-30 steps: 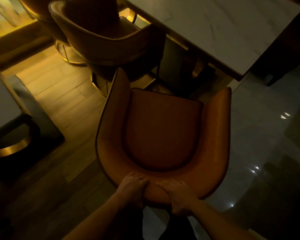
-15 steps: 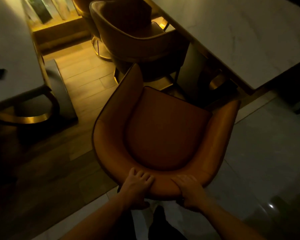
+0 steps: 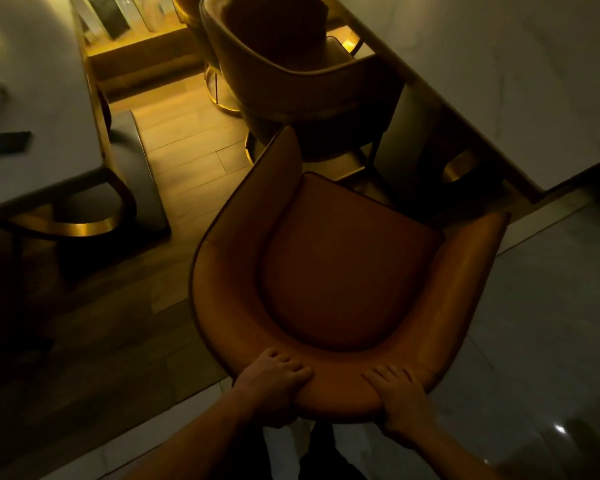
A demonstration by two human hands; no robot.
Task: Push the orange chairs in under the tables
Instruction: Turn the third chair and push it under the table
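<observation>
We hold the orange chair (image 3: 343, 271) by its backrest rim, left hand (image 3: 274, 386) and right hand (image 3: 399, 400) with fingers curled closed over it. The chair stands clear of the tabletop (image 3: 499, 74) at 1 o'clock. Risk: its left armrest may strike the second chair (image 3: 291, 71) at 12 o'clock. Open floor lies at 3 o'clock.

I stood in a dim restaurant dining room: marble-topped tables (image 3: 499, 74) with gold bases (image 3: 77, 226), upholstered orange tub chairs (image 3: 343, 258), and wood plank flooring (image 3: 187, 140).
</observation>
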